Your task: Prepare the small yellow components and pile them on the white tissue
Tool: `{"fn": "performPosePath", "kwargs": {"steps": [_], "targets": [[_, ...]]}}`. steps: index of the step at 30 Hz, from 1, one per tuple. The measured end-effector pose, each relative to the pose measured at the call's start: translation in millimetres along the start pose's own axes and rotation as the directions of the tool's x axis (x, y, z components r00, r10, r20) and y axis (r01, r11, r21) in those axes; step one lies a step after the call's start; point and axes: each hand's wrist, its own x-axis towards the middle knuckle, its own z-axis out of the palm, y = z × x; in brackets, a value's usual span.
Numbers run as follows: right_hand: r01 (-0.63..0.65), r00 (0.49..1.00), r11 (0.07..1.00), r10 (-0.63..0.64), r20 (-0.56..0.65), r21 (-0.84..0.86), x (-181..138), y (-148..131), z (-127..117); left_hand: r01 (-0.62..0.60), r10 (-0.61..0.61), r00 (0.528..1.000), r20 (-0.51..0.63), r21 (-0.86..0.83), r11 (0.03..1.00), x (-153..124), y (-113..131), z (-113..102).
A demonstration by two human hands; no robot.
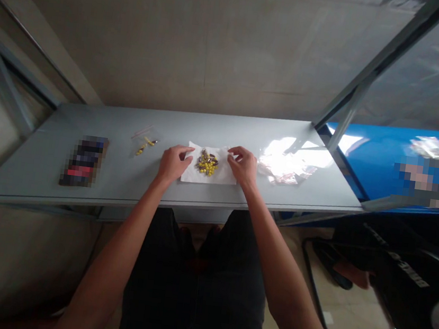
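A white paper sheet (224,174) lies on the grey table (121,179) with a small heap of yellow and dark pieces (207,164) on it. My left hand (172,163) rests at the sheet's left edge, fingers curled and pinched toward the heap. My right hand (243,165) sits at the sheet's right edge, fingertips pinched together near the heap. What either pinch holds is too small to make out. A small clear bag (145,142) with a few yellow pieces lies left of my left hand.
A dark blurred packet (83,160) lies at the table's left. Clear plastic bags (285,167) lie to the right of my right hand. A metal frame post (356,93) rises at the right. Beyond it stand a blue surface (380,157) and a black chair (389,281).
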Motion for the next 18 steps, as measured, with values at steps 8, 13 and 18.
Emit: {"fn": "performPosePath", "kwargs": {"steps": [8, 13, 18], "targets": [[0.06, 0.998, 0.998, -0.059, -0.017, 0.032, -1, 7, 2, -0.024, 0.021, 0.997, -0.071, -0.034, 0.999, -5, -6, 2], [0.074, 0.997, 0.997, -0.074, 0.0, -0.034, -2, 8, 3, -0.069, 0.078, 0.993, -0.092, 0.099, 0.993, -5, -3, 6], [0.053, 0.994, 0.998, -0.052, -0.095, 0.012, -3, 9, 2, -0.031, 0.07, 0.975, -0.21, 0.182, 0.983, -4, -19, -23]]}}
